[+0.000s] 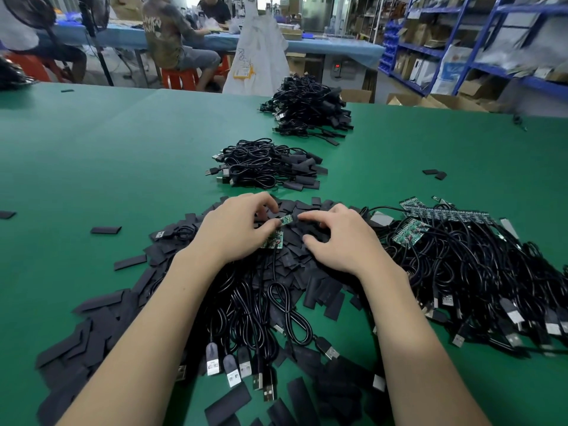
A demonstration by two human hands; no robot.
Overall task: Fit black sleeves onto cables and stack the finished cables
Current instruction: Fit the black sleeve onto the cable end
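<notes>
Currently both hands work over the loose heap of flat black sleeves (190, 290) on the green bench (92, 149). Left hand (227, 232): fingers curled, thumb and forefinger pinching a small green circuit board (285, 220) at the end of a black cable (273, 262); a second board appears to sit just below it under the same hand. Right hand (341, 238): fingers spread and loosely bent, tips resting on the sleeves just beside the board, nothing visibly gripped. Handling judgement: sleeves look thin, light and limp, lying pressed flat, so one likely needs its mouth squeezed open at the edges before the board enters. Board is small, stiff and probably delicate at its solder joints; best held by its long edges, not pulled by the cable. Cables are soft, coiled and prone to tangle with neighbours. No bins or trays in view; stock lies in piles directly on the bench. Unsleeved cables with bare green boards (461, 265) lie to the right. Two stacks of finished cables sit beyond the hands: nearer stack (267, 164) and farther stack (310, 109), sleeved ends turned right. Stray sleeves (106, 230) lie scattered at left.
</notes>
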